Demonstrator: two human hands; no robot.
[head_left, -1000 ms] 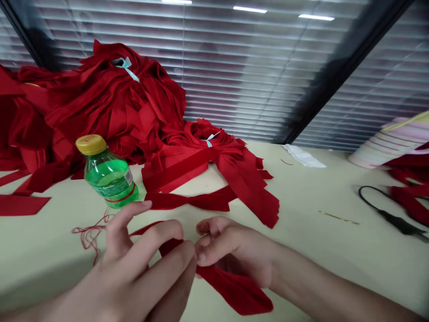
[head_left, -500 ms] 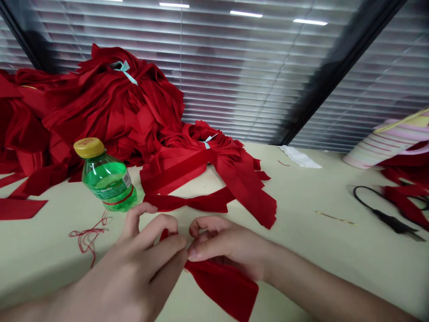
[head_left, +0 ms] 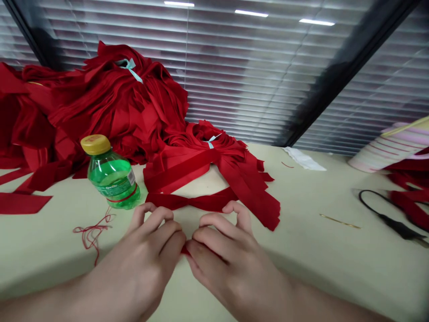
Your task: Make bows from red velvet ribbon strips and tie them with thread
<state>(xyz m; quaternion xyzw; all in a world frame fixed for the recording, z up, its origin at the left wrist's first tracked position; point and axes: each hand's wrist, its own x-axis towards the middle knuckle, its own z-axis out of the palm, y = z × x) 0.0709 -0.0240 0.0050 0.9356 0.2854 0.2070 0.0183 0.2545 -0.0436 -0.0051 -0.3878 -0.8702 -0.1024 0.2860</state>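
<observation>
The left hand [head_left: 144,255] and right hand [head_left: 231,264] meet at lower center, both curled inward, pinching a sliver of red ribbon [head_left: 184,251] between them.

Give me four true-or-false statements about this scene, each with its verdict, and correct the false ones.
The left hand and right hand pinch a small piece of red fabric between them. True.
The green plastic bottle has a blue cap. False: its cap is yellow.
Loose red thread lies on the table left of the left hand. True.
A black cord lies beside the bottle. False: the black cord lies far right, near red strips.
</observation>
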